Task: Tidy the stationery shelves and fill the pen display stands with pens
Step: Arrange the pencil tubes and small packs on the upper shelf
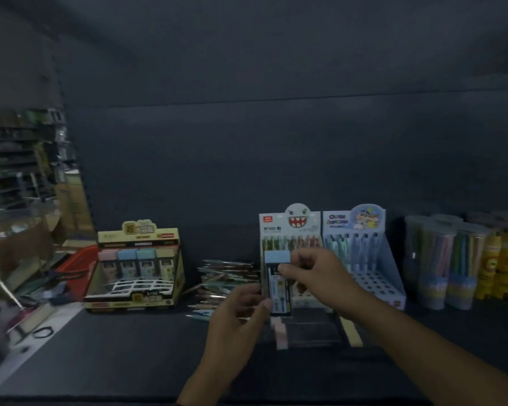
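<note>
A tall pack with a light-blue cap (pixel 277 276) is held upright over the dark shelf (pixel 129 347). My left hand (pixel 236 323) grips its lower edge and my right hand (pixel 320 276) pinches its upper part. Behind it stand a white monster-face pen stand (pixel 291 227) and a blue cartoon pen stand (pixel 364 250), whose front holes are bare. A heap of loose pens (pixel 223 276) lies to the left of the stands. A pink-capped pack (pixel 280 332) lies on the shelf below my hands.
A yellow display box (pixel 138 268) with several pastel-capped packs stands at the left. Clear tubes of pencils (pixel 449 259) and yellow tubes (pixel 502 259) stand at the right. A red basket (pixel 77 262) and clutter sit past the shelf's left edge.
</note>
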Action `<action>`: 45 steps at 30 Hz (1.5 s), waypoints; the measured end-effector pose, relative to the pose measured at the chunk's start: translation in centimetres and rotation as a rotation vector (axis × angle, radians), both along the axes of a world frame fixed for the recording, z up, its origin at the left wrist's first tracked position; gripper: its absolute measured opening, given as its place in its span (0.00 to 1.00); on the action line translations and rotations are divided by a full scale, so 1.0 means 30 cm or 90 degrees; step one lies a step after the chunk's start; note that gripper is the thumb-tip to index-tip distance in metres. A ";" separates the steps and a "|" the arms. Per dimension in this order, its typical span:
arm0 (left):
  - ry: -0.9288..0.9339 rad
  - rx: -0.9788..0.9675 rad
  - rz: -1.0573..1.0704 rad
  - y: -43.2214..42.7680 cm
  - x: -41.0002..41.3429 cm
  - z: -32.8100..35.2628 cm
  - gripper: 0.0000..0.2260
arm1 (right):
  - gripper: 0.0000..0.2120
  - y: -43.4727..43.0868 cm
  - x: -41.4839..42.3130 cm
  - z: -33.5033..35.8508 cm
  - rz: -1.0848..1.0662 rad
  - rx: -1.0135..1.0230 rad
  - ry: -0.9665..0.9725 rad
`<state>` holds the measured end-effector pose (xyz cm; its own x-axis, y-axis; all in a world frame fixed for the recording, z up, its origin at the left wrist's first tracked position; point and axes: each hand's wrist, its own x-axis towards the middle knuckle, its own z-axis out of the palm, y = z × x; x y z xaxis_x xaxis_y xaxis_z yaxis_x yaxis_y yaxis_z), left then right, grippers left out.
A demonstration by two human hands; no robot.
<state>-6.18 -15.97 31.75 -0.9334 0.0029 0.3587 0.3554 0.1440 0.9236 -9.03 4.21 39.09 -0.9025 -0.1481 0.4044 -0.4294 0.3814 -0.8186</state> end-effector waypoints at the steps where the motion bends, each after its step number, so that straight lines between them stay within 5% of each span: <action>1: -0.003 0.006 -0.014 -0.032 -0.002 0.013 0.06 | 0.13 -0.052 -0.010 0.012 0.020 -0.011 -0.006; 10: 0.028 -0.104 0.066 -0.473 -0.088 0.010 0.06 | 0.07 -0.449 -0.187 0.082 0.097 0.142 0.041; 14: 0.092 -0.275 0.177 -0.668 -0.161 -0.032 0.04 | 0.04 -0.618 -0.268 0.075 0.075 0.168 0.059; 19: 0.114 -0.566 0.364 -0.820 -0.226 -0.131 0.20 | 0.05 -0.810 -0.380 0.116 0.043 0.159 0.099; 24: 0.022 -0.639 0.337 -0.825 -0.248 -0.156 0.30 | 0.06 -0.979 -0.464 0.149 0.058 0.170 0.144; 45: 0.069 -0.650 0.320 -0.824 -0.241 -0.161 0.32 | 0.08 -1.165 -0.537 0.037 0.042 0.332 0.167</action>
<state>-13.42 -40.69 26.93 -0.8758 -0.0260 0.4820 0.1155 0.9583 0.2615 -25.13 -30.75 40.21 -0.7640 -0.4403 0.4715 -0.6290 0.6710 -0.3926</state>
